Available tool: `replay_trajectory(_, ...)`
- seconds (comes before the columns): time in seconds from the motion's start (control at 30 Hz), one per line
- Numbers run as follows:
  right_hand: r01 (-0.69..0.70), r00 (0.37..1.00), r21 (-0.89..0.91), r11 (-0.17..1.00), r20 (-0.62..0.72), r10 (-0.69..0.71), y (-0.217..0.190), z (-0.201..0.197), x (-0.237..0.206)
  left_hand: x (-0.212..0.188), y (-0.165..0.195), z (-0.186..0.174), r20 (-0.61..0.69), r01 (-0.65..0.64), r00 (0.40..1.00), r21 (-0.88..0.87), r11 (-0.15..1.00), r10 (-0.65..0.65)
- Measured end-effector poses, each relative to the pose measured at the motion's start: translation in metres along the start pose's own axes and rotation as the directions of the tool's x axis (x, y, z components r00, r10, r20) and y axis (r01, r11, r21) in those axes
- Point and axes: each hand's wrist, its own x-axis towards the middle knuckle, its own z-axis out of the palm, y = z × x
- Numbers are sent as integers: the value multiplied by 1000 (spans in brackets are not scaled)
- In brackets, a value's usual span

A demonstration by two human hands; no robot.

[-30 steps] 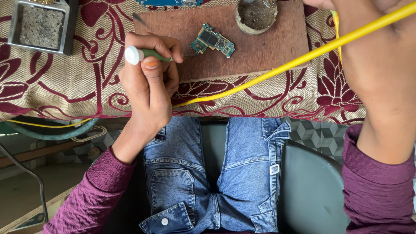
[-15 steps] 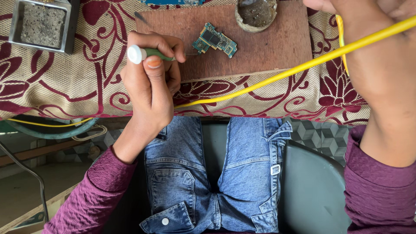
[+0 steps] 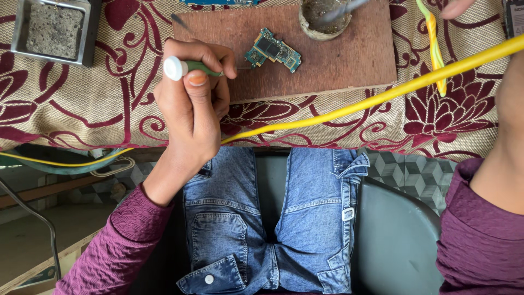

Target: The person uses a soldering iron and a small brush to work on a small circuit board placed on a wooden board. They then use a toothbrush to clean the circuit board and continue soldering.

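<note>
Small green circuit board (image 3: 273, 50) is lying loose on the wooden board (image 3: 349, 60) w/ left hand (image 3: 191, 101) just beside it, fingers pinching a green-handled tool (image 3: 188, 68), right hand (image 3: 456, 6) mostly out of frame, grip unclear, so the yellow cable (image 3: 382, 95) crossing nearby is risking a snag.

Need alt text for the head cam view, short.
The left hand grips a green-handled tool beside a small circuit board on a brown wooden board, over a floral cloth. A yellow cable crosses the cloth; only a right fingertip shows at the top edge.
</note>
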Motion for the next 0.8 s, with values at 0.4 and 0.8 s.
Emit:
replay_trajectory(0.4,-64,998,-15,998,-16,63,-14,25,1,2,3,-3,5,-18,1000,49,999,18)
replay_trajectory(0.8,-85,996,-22,996,-5,85,-15,27,-1,5,4,-3,7,-23,1000,52,998,23)
